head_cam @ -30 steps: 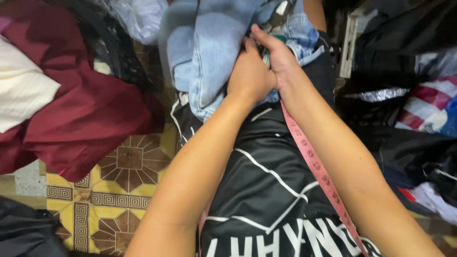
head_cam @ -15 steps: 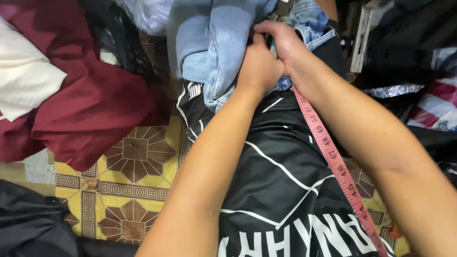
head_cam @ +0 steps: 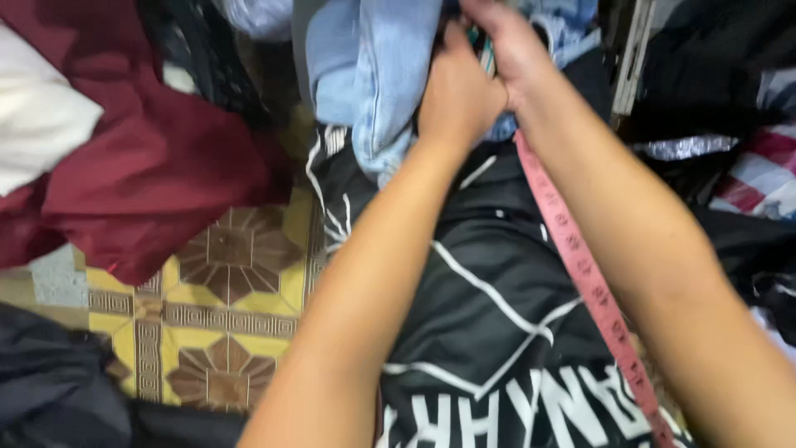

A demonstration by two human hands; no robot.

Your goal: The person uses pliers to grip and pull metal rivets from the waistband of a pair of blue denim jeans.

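Head view: left hand (head_cam: 458,93) and right hand (head_cam: 507,46) grip denim garment (head_cam: 373,75).

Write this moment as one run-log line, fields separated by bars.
left hand: gripping light blue denim garment | right hand: on same denim | pink measuring tape: across black printed garment | maroon cloth: on patterned tile floor

Soft, even indoor light with faint shadows; the whole frame is motion-blurred (worst near the denim garment (head_cam: 373,75)), without glare.
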